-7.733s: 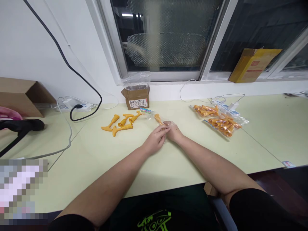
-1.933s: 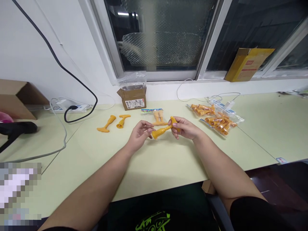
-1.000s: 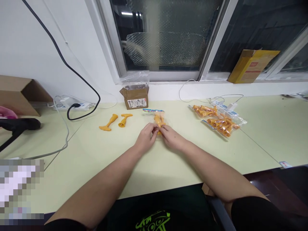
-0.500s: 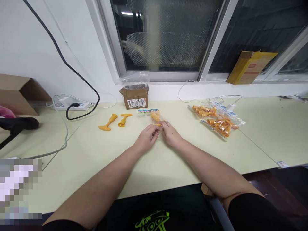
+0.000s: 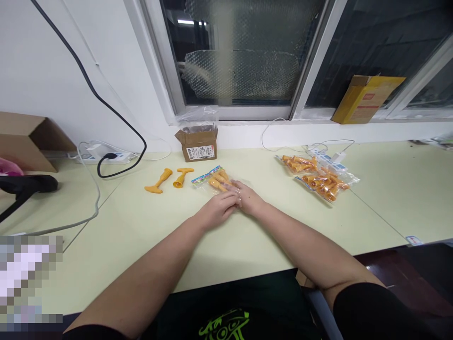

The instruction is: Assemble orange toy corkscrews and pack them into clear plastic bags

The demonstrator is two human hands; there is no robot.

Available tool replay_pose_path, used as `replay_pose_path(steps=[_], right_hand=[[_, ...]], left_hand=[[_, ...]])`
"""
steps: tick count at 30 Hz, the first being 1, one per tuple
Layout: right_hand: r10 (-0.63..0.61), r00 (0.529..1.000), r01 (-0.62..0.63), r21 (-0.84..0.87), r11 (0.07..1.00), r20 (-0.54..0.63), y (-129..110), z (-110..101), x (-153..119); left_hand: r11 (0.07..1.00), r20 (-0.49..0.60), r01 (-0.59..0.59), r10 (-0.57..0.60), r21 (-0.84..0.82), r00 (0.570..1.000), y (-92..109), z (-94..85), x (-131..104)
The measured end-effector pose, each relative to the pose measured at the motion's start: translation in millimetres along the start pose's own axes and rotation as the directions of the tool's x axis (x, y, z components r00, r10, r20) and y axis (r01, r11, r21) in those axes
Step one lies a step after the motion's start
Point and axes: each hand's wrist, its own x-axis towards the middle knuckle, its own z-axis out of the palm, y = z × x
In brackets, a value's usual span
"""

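Between my hands, on the pale table, lies a clear plastic bag with a colourful header strip and yellow plastic pieces inside. My left hand has its fingers curled on the near end of the bag. Across from it my right hand grips the same end, its fingers partly covered by the film. To the left lie two loose yellow T-shaped plastic pieces, one long and one short.
At right lie bags of yellow pieces by a power strip. A small carton stands against the wall, and a yellow box leans on the window. A black cable hangs at left near a larger carton.
The bag has turned, its header swinging toward me and to the left, and more of the yellow pieces show. My hands have shifted slightly on its near end.
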Motion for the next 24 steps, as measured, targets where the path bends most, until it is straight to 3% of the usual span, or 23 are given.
replay_pose_path(steps=[4,8,11,14,16,19,22,24], right_hand=[[0.164,0.986,-0.164,0.0,0.986,0.006,-12.3,-11.9,-2.2],[0.351,0.935,-0.352,0.004,0.936,-0.056,-17.2,-13.1,-1.2],[0.398,0.911,-0.399,0.009,0.917,-0.104,-16.3,-11.4,-0.1],[0.351,0.927,-0.35,0.032,0.936,-0.13,-15.2,-11.9,-1.7],[0.264,0.956,-0.259,0.054,0.964,-0.126,-15.2,-13.3,-4.9],[0.168,0.982,-0.162,0.076,0.984,-0.082,-15.6,-14.5,-11.7],[0.099,0.994,-0.095,0.093,0.991,-0.04,-14.8,-12.0,-17.7],[0.049,0.999,-0.047,0.106,0.993,-0.009,-13.5,-9.1,-19.7]], left_hand=[[1.0,-0.025,-0.019,0.019,-0.014,1.0,-1.3,-2.8,-1.6],[1.0,-0.069,-0.006,0.005,-0.012,0.998,-3.7,-4.3,-3.5],[0.998,-0.114,0.039,-0.033,0.048,0.993,-7.8,-8.0,-3.6],[0.958,-0.273,0.158,-0.09,0.241,0.958,-22.6,-23.7,-7.0],[0.864,-0.433,0.345,-0.169,0.367,0.885,-39.7,-41.3,-14.1],[0.627,-0.588,0.676,-0.398,0.386,0.704,-69.0,-68.9,-31.7],[0.477,-0.559,0.82,-0.604,0.317,0.568,-91.0,-84.8,-47.8],[0.436,-0.516,0.846,-0.67,0.306,0.533,-99.0,-87.0,-53.0]])
